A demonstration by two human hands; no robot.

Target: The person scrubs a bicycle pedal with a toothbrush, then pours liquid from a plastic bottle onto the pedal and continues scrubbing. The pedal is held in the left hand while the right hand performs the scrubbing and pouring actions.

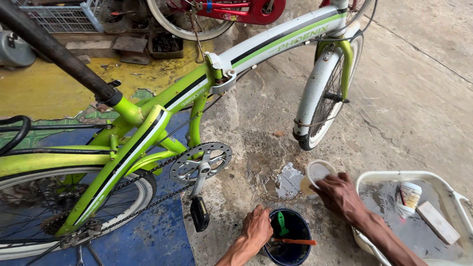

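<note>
Left hand (256, 227): fingers curled over the near-left rim of a small round dark-blue plastic bucket (290, 253), gripping the rim. Right hand (340, 196): fingers closed around the side of a pale cream plastic cup (316, 176), tilted with its open mouth up and towards the bicycle, held just above wet concrete floor (419, 88) beside a small puddle (288, 181).

Inside the bucket, two tools: a green-handled brush (282, 222) standing nearly upright against the far wall, and a thin orange-handled tool (295, 241) lying across the opening. Long axis of the orange handle roughly left to right, its left end just beside the left fingers, its right end pointing towards the right forearm. Left hand plainly the nearer of the two; cup well to the upper right of the bucket, apart from it.

Further right, a white plastic basin (389, 175) holding shallow water, a small white pot with a printed label (410, 196) and a pale rectangular block (437, 222); right forearm crossing its near rim.

Further out, left and above: a lime-green and white folding bicycle (148, 130), black pedal (199, 214) hanging down near the left wrist, silver chainring (201, 161) above it, front wheel with white mudguard (320, 93) upper centre. Blue mat (152, 236) under the rear wheel.
</note>
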